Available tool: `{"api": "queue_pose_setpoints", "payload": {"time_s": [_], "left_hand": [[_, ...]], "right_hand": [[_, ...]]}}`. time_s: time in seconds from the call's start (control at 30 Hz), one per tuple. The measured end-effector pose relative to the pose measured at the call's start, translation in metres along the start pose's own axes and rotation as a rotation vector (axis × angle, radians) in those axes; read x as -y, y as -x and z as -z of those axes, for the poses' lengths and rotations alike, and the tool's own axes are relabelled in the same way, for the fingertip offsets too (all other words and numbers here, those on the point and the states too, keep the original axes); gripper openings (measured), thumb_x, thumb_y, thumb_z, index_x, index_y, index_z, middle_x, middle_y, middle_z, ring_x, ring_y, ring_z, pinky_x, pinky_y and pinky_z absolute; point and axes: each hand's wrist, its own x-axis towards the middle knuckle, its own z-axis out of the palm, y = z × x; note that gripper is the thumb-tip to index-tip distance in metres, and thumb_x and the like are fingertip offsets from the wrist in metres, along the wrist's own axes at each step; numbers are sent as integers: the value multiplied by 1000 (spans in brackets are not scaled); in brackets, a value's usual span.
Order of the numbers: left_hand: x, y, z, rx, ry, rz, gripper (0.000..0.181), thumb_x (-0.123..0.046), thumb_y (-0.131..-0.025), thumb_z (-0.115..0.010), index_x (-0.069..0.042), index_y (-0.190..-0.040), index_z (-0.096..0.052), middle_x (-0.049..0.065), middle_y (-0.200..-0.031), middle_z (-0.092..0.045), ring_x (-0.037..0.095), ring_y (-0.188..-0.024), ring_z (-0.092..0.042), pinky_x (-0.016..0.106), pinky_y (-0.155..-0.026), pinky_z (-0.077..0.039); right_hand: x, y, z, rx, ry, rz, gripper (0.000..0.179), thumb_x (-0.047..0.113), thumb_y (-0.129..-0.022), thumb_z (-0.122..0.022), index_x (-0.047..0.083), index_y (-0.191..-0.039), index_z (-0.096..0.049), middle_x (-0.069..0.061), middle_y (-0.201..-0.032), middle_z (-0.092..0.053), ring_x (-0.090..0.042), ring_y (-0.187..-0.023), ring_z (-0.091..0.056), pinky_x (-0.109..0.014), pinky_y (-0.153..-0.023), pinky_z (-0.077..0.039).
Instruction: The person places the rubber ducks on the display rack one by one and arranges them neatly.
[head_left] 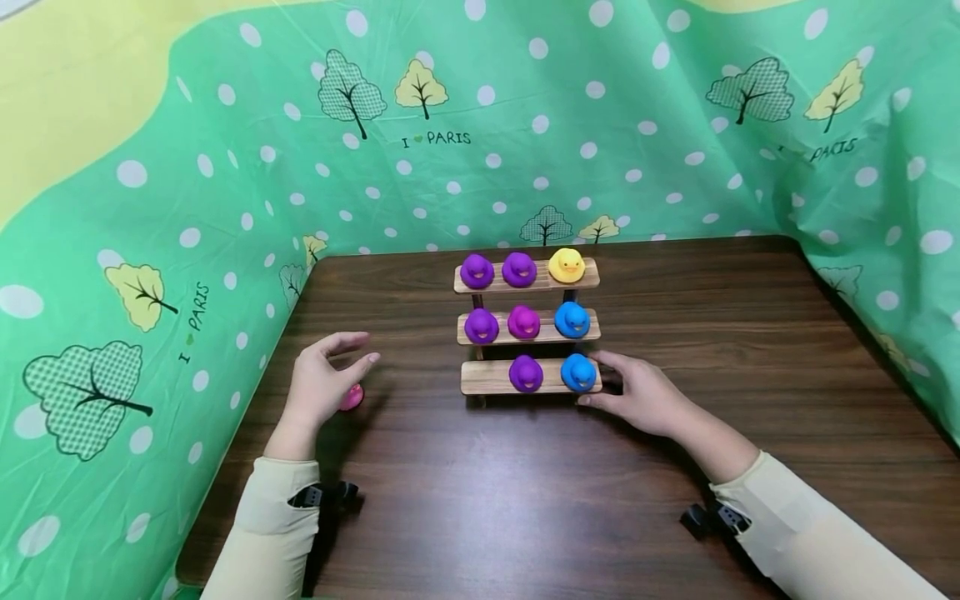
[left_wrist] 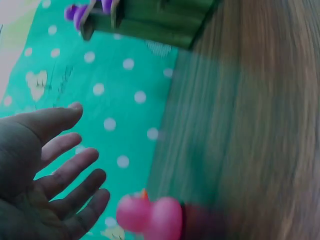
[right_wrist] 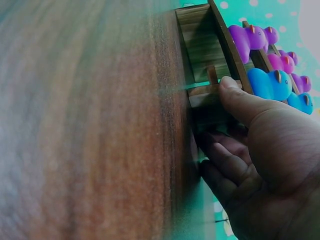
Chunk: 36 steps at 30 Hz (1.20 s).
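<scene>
A three-tier wooden display rack stands on the table, bearing several small rubber ducks. Purple, purple and yellow ducks line the top tier; purple, magenta and blue ones the middle. On the bottom sit a purple duck and a blue duck, right of a bare stretch of plank. My right hand grips the bottom tier's right end, thumb at the front edge, fingers behind. My left hand hovers with parted, relaxed fingers beside a pink duck, which it partly hides in the head view.
The dark wooden table extends around the rack. A green polka-dot cloth with printed trees rises along the back and both sides. Each wrist carries a small black camera.
</scene>
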Motion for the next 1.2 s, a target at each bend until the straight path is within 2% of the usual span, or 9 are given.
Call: {"api": "queue_pose_setpoints", "payload": {"time_s": [0.13,0.3,0.4,0.5,0.6,0.77,0.87,0.97,1.2], "left_hand": [[17,0,10,78,-26,84,50,-36,-89,-87,-9,-129,-73,13,-131,-70,36,-124,-65,56,-104,-52],[33,3,20,183,-86,172,64,-43,-84,-90,-7,-133,-70,11,-134,-69,34,-129,-60,55,-109,-48],[37,5,22,238,-138,183,64,-41,-82,-92,-8,-133,-71,13,-135,-68,35,-130,-57,55,-109,-46],[39,6,23,267,-196,174,61,-38,-81,-93,-9,-130,-73,14,-130,-68,35,-123,-59,52,-105,-48],[38,8,23,280,-251,177,56,-37,-80,-94,-9,-126,-75,14,-122,-68,32,-109,-61,45,-91,-53],[36,7,23,300,-298,192,44,-35,-80,-94,-10,-113,-79,8,-104,-70,25,-91,-61,36,-76,-52],[36,7,21,286,-286,184,35,-27,-81,-93,-10,-108,-79,7,-98,-73,24,-89,-62,34,-77,-52],[36,6,17,260,-253,154,30,-17,-82,-92,-8,-108,-79,10,-102,-73,23,-90,-63,29,-78,-55],[35,6,5,247,-225,6,33,4,-83,-85,-6,-113,-79,8,-110,-69,22,-91,-64,19,-76,-52]], "right_hand": [[0,0,1,1,-1,-4,67,37,-88,-88,12,-143,-60,-7,-129,-72,-28,-122,-66,-54,-100,-55],[0,-1,1,1,13,-8,68,39,-88,-87,12,-144,-60,-8,-129,-72,-28,-120,-66,-53,-97,-56],[0,-1,1,0,22,-5,67,39,-88,-87,13,-143,-60,-7,-127,-72,-26,-118,-66,-51,-94,-56],[0,-1,0,-3,17,-5,65,39,-88,-87,13,-142,-61,-5,-126,-73,-26,-118,-66,-51,-94,-56],[0,0,0,-8,13,-2,66,39,-88,-87,12,-142,-61,-7,-127,-72,-29,-120,-66,-53,-96,-56],[0,0,0,-5,13,-2,66,38,-88,-87,13,-143,-60,-6,-127,-72,-28,-120,-65,-52,-96,-56],[-1,0,1,1,10,1,65,39,-89,-87,13,-143,-60,-6,-127,-72,-27,-120,-66,-52,-95,-56],[-1,0,1,1,6,-1,65,38,-89,-87,13,-143,-60,-6,-127,-72,-27,-121,-66,-52,-96,-56],[-1,1,0,-14,19,2,66,37,-89,-86,11,-144,-60,-8,-127,-72,-27,-117,-66,-51,-92,-56]]}}
